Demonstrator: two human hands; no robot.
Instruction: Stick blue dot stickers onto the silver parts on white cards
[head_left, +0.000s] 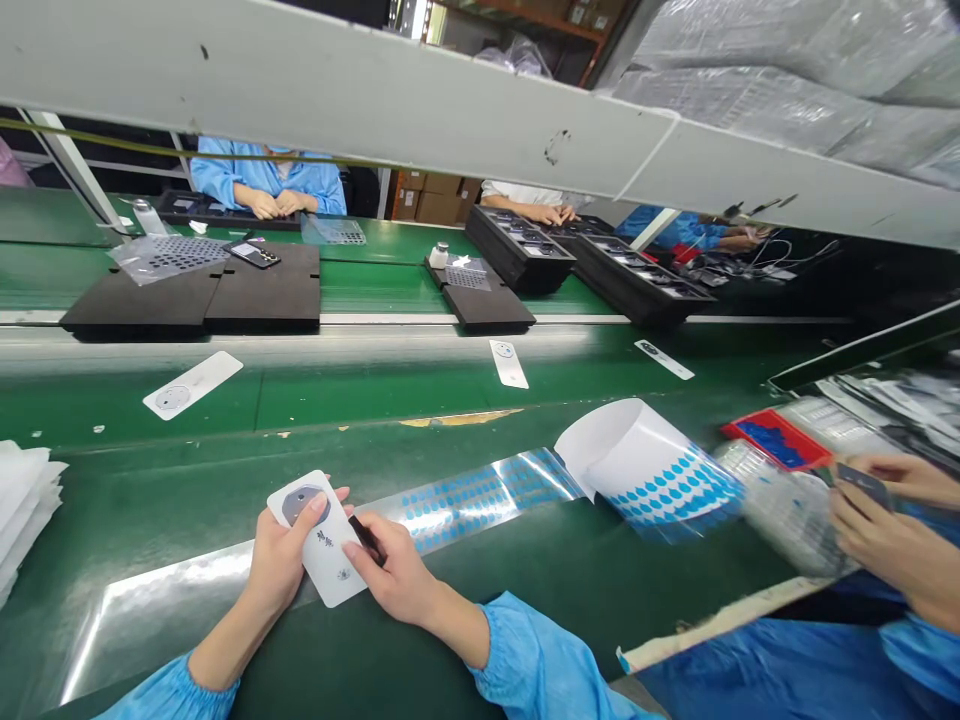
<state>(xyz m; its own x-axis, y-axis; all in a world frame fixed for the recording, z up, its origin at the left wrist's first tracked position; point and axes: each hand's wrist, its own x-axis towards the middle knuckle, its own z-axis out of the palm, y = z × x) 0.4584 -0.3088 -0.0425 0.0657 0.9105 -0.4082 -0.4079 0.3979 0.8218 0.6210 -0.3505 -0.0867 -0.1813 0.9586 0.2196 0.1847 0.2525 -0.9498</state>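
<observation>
Bearing grey and black print [325, 538], white round-cornered card [332, 558]

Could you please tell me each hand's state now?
Left hand: closed, holding the white phone-shaped panel.
Right hand: closed on a black object, exact type unclear.

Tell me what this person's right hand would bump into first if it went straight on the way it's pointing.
The right hand points forward and leftward, so first comes the white card, which it seems to touch; the left hand probably follows, though depth is hard to judge.
</observation>
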